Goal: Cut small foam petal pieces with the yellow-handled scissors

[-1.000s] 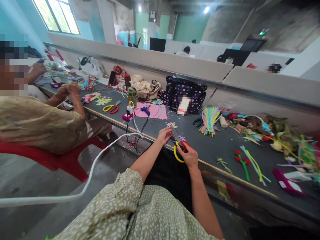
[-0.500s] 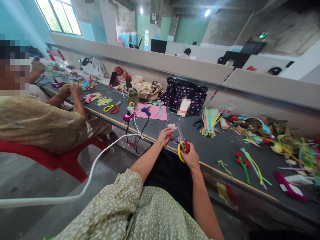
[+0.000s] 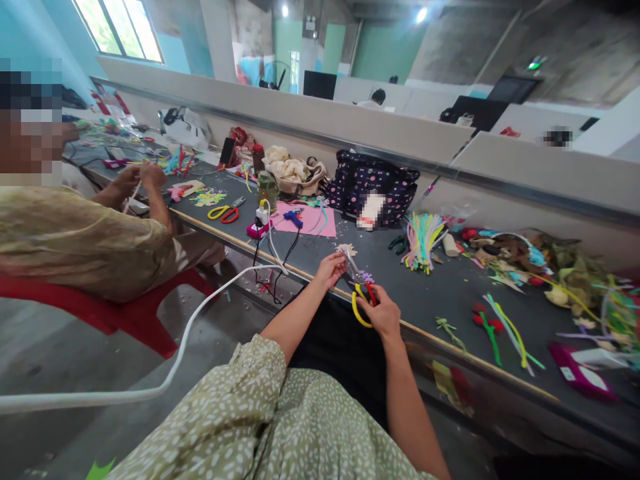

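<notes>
My right hand (image 3: 384,315) is closed around the yellow and red handles of a pair of scissors (image 3: 361,299), blades pointing up and left. My left hand (image 3: 329,269) pinches a small pale cut-out piece (image 3: 346,251) right at the blade tips, just above the front edge of the dark worktable (image 3: 440,300). A small purple flower-shaped piece (image 3: 365,276) lies on the table beside the blades.
A co-worker sits on a red chair (image 3: 120,317) at the left, hands at the table. On the table: another pair of scissors (image 3: 225,214), a pink sheet (image 3: 310,220) with a blue glue gun, a dotted bag (image 3: 375,187), pipe cleaners (image 3: 423,237), felt scraps. A white cable (image 3: 190,333) crosses my lap side.
The scissors blades swung from upright back toward the piece in my left hand; both hands stayed at the table edge. The view shifted slightly.
</notes>
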`<state>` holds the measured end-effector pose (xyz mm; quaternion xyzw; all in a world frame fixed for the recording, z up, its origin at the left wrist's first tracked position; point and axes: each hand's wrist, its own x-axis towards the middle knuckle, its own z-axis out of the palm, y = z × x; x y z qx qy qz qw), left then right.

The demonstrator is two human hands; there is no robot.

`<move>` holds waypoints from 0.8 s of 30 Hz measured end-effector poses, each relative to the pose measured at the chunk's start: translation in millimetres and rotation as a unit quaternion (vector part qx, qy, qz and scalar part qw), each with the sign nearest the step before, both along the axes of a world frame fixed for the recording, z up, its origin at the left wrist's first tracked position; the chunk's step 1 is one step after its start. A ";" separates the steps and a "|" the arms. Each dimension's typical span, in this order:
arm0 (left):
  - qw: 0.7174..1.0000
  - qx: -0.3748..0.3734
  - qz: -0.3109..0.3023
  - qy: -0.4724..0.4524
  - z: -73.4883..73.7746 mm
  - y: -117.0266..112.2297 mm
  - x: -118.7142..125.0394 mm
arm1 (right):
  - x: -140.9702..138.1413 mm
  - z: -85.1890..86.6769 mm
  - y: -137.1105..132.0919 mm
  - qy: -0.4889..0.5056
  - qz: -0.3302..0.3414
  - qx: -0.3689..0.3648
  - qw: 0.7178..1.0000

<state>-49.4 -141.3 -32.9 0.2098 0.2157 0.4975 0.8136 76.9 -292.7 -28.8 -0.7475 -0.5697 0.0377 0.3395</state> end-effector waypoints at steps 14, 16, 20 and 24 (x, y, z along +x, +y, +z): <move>1.000 -0.004 0.001 0.015 3.1 -1.0 -0.7 | 1.3 -6.6 1.8 -0.004 -0.001 0.018 1.000; 1.000 0.000 0.002 0.011 1.7 -0.3 -0.6 | 1.5 -6.7 1.9 -0.002 0.000 0.019 1.000; 1.000 0.010 -0.002 0.010 -0.8 0.9 -0.6 | 2.1 -7.8 2.4 -0.004 -0.002 0.020 1.000; 1.000 0.009 -0.002 0.008 -1.8 1.8 -0.6 | 2.9 -9.5 2.9 -0.002 -0.001 0.022 1.000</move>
